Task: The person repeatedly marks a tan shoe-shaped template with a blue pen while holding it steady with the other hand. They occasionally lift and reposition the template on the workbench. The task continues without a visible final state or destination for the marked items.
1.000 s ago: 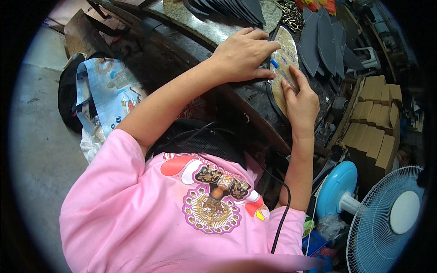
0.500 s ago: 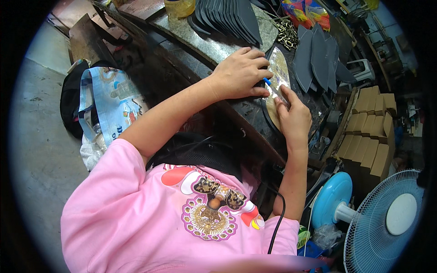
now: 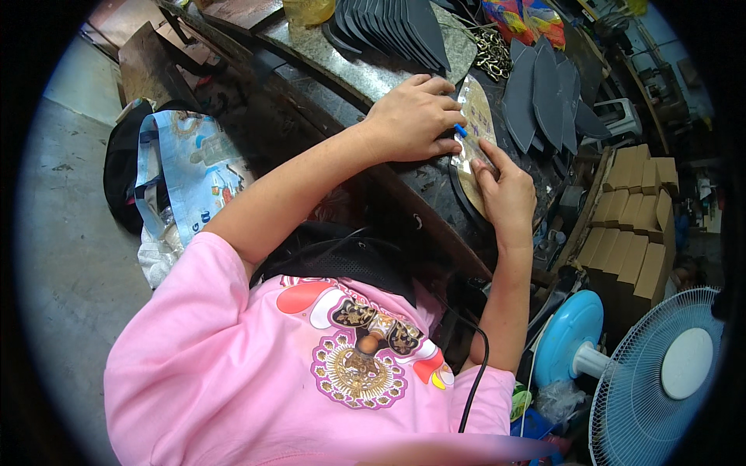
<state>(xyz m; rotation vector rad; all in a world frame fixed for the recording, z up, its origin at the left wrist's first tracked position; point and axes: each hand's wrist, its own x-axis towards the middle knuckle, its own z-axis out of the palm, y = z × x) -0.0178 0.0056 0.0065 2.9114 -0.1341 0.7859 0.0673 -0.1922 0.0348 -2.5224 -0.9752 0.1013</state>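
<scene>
A tan, leaf-shaped template (image 3: 479, 116) with worn whitish patches lies over a dark grey sheet piece (image 3: 464, 192) on the dark worktable. My left hand (image 3: 416, 118) rests at the template's left edge, fingers spread and fingertips pressing on it. My right hand (image 3: 507, 186) is closed in a pinch over the template's lower right part. From its fingers a slim pen-like tool with a blue end (image 3: 461, 130) seems to reach toward my left fingertips; most of its shaft is hard to make out.
Behind my hands stand a row of dark grey pieces (image 3: 392, 31), a pile of metal hooks or rings (image 3: 492, 56) and a colourful bag (image 3: 522, 19). More grey pieces (image 3: 538, 97) lie to the right. Cardboard boxes (image 3: 625, 233) and a fan (image 3: 660, 380) stand at the right.
The blue end of the tool has moved slightly up and right along the template's left edge. My left hand shifts slightly with it; my right hand stays nearly in place.
</scene>
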